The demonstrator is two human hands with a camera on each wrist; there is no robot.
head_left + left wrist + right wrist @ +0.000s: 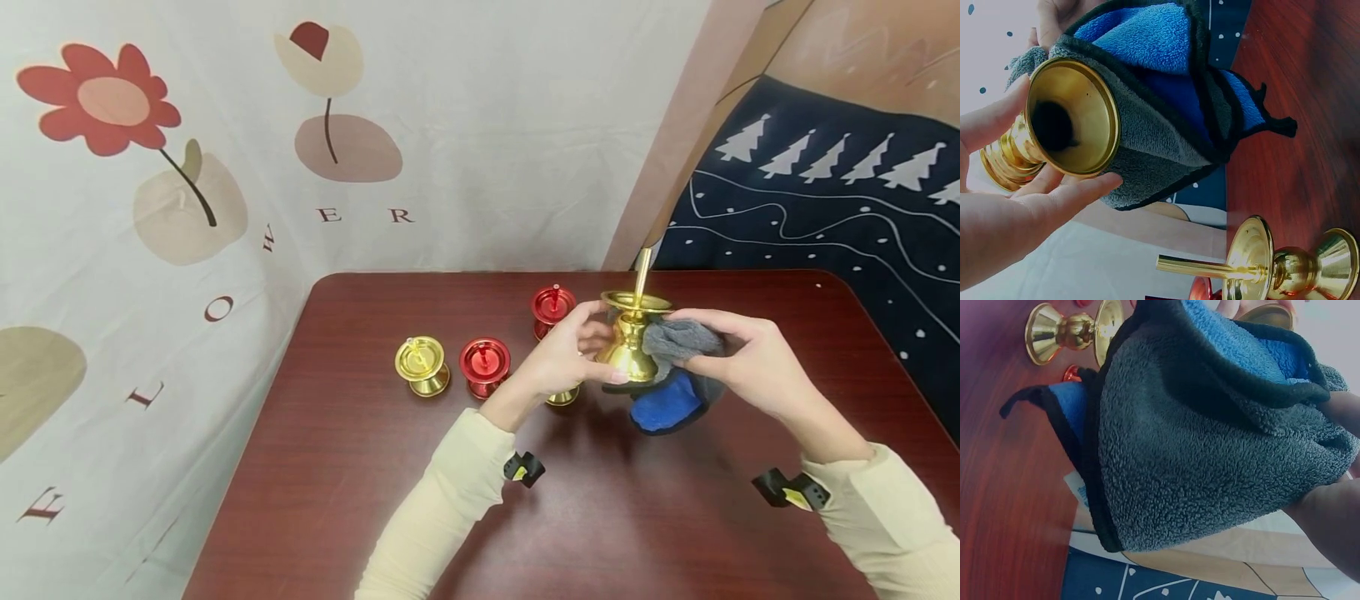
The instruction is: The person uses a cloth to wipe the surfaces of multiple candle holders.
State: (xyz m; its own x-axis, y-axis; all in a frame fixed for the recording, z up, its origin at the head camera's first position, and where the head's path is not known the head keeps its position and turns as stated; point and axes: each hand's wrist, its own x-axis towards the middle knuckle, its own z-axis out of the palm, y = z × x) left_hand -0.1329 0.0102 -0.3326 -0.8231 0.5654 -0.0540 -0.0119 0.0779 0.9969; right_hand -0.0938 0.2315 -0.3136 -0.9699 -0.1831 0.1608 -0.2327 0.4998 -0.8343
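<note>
A shiny gold candle holder (628, 354) is raised over the table, upright, its thin stem pointing up from the dish. My left hand (558, 354) grips its flared base from the left, with the thumb on one side and fingers on the other. The hollow underside of the base (1088, 119) faces the left wrist camera. My right hand (750, 358) holds a bunched grey-and-blue towel (678, 337) against the holder's right side, below the dish. In the right wrist view the towel (1197, 450) hangs in loose folds with dark edging and covers most of the holder.
On the brown table (337, 500) stand a gold candle holder (420, 362) at the left, a red one (484, 367) beside it and another red one (553, 307) farther back. My left wrist partly hides another gold candle holder (1297, 272).
</note>
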